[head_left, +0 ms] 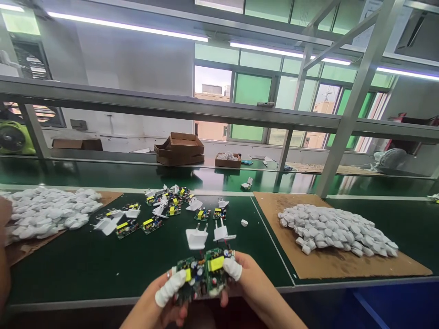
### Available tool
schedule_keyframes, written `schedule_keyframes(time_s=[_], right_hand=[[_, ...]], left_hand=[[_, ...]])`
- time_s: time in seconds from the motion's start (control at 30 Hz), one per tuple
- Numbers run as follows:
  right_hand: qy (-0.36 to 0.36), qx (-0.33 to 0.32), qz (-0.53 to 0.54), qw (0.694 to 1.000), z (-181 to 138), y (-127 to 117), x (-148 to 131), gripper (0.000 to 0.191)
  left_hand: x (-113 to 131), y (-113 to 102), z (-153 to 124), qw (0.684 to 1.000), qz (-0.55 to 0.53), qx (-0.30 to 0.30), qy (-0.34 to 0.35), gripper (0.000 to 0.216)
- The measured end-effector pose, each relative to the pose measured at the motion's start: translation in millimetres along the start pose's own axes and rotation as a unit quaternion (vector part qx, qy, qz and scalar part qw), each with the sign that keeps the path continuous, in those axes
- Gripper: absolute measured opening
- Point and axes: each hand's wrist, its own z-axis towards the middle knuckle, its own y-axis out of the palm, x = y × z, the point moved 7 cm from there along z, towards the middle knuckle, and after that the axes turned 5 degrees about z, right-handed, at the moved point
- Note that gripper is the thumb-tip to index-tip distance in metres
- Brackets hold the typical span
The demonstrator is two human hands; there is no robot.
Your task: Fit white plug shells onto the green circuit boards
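Observation:
Near the bench's front edge, my left hand point(168, 294) is closed around a green circuit board point(197, 269) with a yellow block and small round parts. Beside it, my right hand point(240, 274) grips a second circuit board point(216, 264) with a larger yellow block. The two boards touch or nearly touch side by side. White covers wrap both thumbs. Just beyond the boards are two white plug housings with metal prongs, a left plug housing point(196, 238) and a right plug housing point(222, 232); thin wires show near the right one.
More boards with white plug pieces point(168, 201) lie scattered beyond my hands. White parts are heaped on cardboard at left point(51, 210) and right point(336, 230). A small white piece point(244, 223) lies nearby. Another person's arm point(4, 246) shows at the left edge. A metal frame post point(350, 100) rises at right.

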Motion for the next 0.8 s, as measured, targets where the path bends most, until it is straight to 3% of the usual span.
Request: schedule_keyframes(time_s=[0.07, 0.2, 0.23, 0.3, 0.43, 0.57, 0.63, 0.7, 0.8], right_hand=[[0.018, 0.031, -0.043, 0.998, 17, -1, -2, 0.047], [0.010, 0.010, -0.105, 0.994, 52, 9, -4, 0.048], [-0.004, 0.011, -0.168, 0.986, 59, 10, -4, 0.042], [-0.021, 0.031, -0.305, 0.952, 70, 9, -4, 0.027], [0.033, 0.078, -0.463, 0.883, 81, -6, -2, 0.025], [0.043, 0.158, -0.604, 0.780, 60, -30, -41, 0.041], [0.037, 0.181, -0.636, 0.749, 33, -44, -68, 0.048], [0.038, 0.174, -0.646, 0.743, -6, -61, -86, 0.043], [0.088, 0.124, -0.605, 0.782, -75, -93, -91, 0.029]], left_hand=[[7, -18, 14, 0.999, 0.008, 0.043, -0.002, 0.043], [16, -44, 35, 0.995, -0.069, 0.069, -0.017, 0.035], [21, -52, 39, 0.996, -0.037, 0.079, 0.001, 0.028], [33, -67, 45, 0.983, 0.137, 0.111, 0.041, 0.018], [57, -87, 58, 0.850, 0.498, 0.156, 0.067, 0.021], [81, -84, 58, 0.693, 0.681, 0.220, 0.084, 0.036], [82, -71, 57, 0.636, 0.732, 0.222, 0.102, 0.043], [73, -54, 62, 0.610, 0.761, 0.190, 0.115, 0.042], [53, -37, 78, 0.615, 0.765, 0.156, 0.106, 0.040]])
